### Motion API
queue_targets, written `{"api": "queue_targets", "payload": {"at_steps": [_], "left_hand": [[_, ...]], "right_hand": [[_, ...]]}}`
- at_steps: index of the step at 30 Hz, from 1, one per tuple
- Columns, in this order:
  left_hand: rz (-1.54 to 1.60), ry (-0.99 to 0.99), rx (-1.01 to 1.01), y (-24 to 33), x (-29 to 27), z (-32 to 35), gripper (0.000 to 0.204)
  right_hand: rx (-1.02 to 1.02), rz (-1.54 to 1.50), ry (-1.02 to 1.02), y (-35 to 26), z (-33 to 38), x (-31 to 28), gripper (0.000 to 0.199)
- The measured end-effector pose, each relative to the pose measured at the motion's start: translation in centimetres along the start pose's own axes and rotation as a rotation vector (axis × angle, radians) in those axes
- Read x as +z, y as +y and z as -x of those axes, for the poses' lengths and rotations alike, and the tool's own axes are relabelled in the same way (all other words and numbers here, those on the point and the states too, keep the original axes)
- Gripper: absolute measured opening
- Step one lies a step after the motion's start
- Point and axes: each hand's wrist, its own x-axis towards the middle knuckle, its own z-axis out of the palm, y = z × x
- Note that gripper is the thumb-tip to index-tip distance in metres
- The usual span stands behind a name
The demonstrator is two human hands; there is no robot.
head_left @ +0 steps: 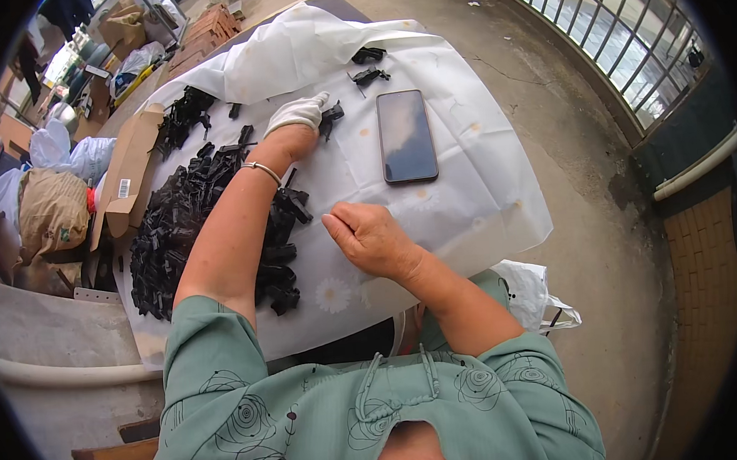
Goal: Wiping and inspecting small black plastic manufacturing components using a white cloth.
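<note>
A white glove covers my left hand [300, 117], which reaches over the far middle of the table. Its fingers are bent beside a small black plastic part [330, 122] and seem to grip it; the hand itself hides some of the contact. My bare right hand [371, 240] is closed in a fist nearer to me, thumb on top, and whatever may be inside is hidden. Under and left of my left forearm spreads a large pile of black plastic parts [177, 232]. Two more black parts [369, 77] lie apart at the far side.
A dark-screened phone [407, 136] lies on the white plastic tablecloth [482, 174], right of my left hand. An open cardboard box [132, 171] stands along the left edge, with bags [55, 209] beyond it. A white bag [526, 292] sits by my right side. Metal railings [600, 35] run at far right.
</note>
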Motion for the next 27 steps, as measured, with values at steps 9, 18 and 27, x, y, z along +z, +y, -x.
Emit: {"api": "queue_targets", "payload": {"at_steps": [9,18,27], "left_hand": [[0.102,0.073,0.193,4.9,-5.3,7.6,0.013],[0.531,0.209,0.207,4.2,-6.8,15.3,0.041],[0.528,0.232,-0.013,3.1,-7.7,20.1,0.025]], "right_hand": [[0.147,0.012,0.36,-0.3,-0.9,-2.5,0.017],[-0.23,0.179,0.109,1.5,-0.7,-2.3,0.032],[0.015,0.311,-0.031,-0.9,-0.1,-2.5,0.035]]}}
